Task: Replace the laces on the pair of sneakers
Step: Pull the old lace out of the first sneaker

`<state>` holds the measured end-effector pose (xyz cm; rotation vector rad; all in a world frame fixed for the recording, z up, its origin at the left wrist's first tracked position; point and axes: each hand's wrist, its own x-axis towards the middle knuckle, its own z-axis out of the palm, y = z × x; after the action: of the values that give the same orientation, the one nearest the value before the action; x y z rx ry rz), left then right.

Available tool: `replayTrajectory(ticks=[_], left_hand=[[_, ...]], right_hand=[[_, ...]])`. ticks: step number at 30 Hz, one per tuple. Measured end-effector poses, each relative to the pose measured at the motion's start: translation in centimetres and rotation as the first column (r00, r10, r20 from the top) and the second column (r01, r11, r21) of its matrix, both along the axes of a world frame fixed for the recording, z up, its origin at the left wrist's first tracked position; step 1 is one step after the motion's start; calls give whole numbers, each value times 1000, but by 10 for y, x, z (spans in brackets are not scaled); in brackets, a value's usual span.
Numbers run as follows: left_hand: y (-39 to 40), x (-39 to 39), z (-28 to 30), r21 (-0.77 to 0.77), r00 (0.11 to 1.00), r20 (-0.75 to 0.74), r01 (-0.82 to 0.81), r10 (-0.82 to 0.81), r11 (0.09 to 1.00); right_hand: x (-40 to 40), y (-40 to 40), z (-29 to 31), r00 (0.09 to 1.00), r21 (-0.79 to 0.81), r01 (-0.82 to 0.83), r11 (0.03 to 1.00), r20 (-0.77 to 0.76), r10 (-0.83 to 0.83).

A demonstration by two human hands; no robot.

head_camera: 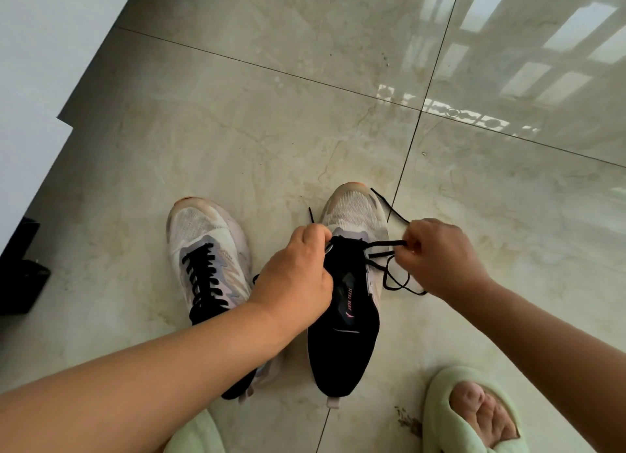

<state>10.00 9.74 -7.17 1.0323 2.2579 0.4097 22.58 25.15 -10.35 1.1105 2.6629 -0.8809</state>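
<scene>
Two white sneakers side by side on a glossy tiled floor [271, 113], toes toward 12 o'clock: left sneaker [203, 249] at about 7 o'clock of frame centre, fully laced in black; right sneaker [352, 283] at about 6 o'clock, only partly threaded near the toe. Left hand [298, 279] curled over that shoe's left eyelet edge, gripping it, fingertips hidden. Right hand [437, 256] at the shoe's 3 o'clock, pinching the black lace [386, 244], slack looping below; pale green slipper [474, 415] at 5 o'clock.
</scene>
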Motion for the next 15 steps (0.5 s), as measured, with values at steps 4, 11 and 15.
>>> replayTrajectory(ticks=[4, 11, 15], left_hand=[[1, 0, 1, 8, 1000, 14, 1, -1, 1000], [0, 0, 1, -9, 1000, 0, 0, 0, 1000], [0, -1, 2, -7, 1000, 7, 9, -9, 1000]], right_hand=[[16, 13, -4, 973, 277, -151, 949, 209, 94], [2, -7, 13, 921, 178, -259, 949, -251, 298], [-5, -17, 12, 900, 167, -356, 920, -202, 385]])
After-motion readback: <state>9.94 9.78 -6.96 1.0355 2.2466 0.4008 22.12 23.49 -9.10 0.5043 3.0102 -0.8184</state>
